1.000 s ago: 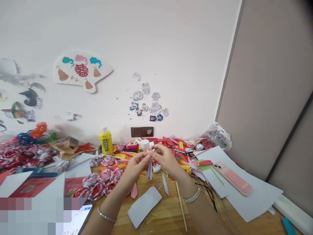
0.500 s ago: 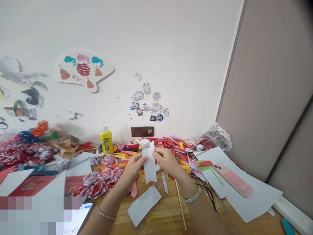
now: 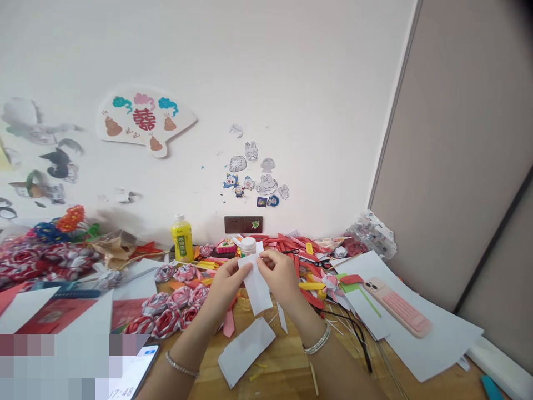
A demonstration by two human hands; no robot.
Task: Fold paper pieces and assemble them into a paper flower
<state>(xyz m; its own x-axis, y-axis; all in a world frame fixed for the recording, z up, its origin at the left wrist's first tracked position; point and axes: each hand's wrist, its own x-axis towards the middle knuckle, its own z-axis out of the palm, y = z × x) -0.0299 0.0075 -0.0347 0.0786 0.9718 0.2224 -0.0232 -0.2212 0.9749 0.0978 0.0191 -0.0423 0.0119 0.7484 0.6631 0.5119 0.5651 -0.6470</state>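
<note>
- Paper strip [image 3: 257, 289], white, is in both your hands, held up above the table [image 3: 287, 361] near its middle, with its lower end slanting down to the right.
- Your left hand [image 3: 227, 278] has thumb and index finger pinching the strip's left edge, near the upper part.
- Your right hand [image 3: 277, 275] pinches the same strip by its upper right edge, thumb and fingertips pressed together; its other fingers are curled in.
- Behind the strip's top you have a small jar [image 3: 249, 244] with a white lid, partly covered by the paper.
- Below your hands, a stack of white paper pieces [image 3: 246, 351] lies at a slant on the wood, with a narrow white piece [image 3: 282, 316] near its upper right corner.
- To the left of your left forearm sit pink, red and white rosettes [image 3: 166, 322]; a yellow bottle [image 3: 182, 241] stands upright behind them.
- Beyond your right hand you see a heap of red strips [image 3: 287, 243] along the wall.
- On your right, a phone in a pink case [image 3: 397, 308] lies on a large white sheet [image 3: 441, 344].
- You wear a bracelet on each wrist; the one on your right [image 3: 317, 340] looks thicker.
</note>
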